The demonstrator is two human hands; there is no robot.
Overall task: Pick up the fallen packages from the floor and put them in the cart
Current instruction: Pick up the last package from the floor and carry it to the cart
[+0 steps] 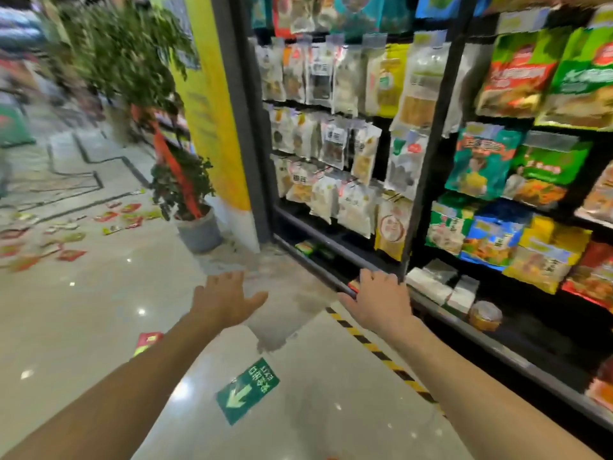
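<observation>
Several red and yellow-green packages (71, 254) lie scattered on the shiny floor at the far left, well away from my hands. One more red package (147, 341) lies closer, partly hidden behind my left forearm. My left hand (225, 298) is stretched forward over the floor, fingers apart, holding nothing. Also empty, my right hand (378, 302) has its fingers spread near the lowest shelf edge. No cart is in view. The frame is motion-blurred.
A dark shelf unit (428, 134) full of hanging snack bags fills the right side. A potted plant in a grey pot (199, 232) stands by a yellow pillar (215, 127). Yellow-black tape (381, 353) and a green exit arrow sticker (247, 391) mark the floor.
</observation>
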